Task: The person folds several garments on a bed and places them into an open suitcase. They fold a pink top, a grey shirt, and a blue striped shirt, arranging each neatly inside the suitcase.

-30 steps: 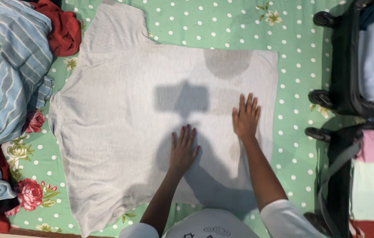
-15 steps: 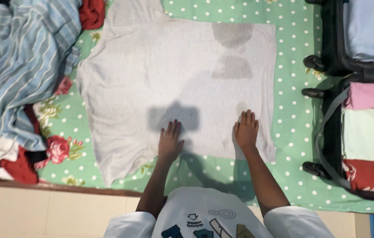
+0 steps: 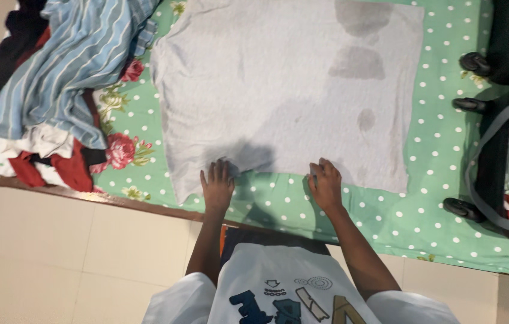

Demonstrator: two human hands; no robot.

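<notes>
Grey t-shirt (image 3: 284, 90) is spread flat on the green dotted bedsheet (image 3: 422, 222), so the whole near edge is easy to get at. Both hands sit right on that edge: left hand (image 3: 217, 186) with fingers curled onto the hem, right hand (image 3: 325, 183) pinching the fabric too. Can't tell for sure how tight either grip is, though. Off beyond the left hand there's a pile of striped and red clothes (image 3: 56, 90); past the right hand, an open suitcase (image 3: 506, 162) with folded stuff inside.
</notes>
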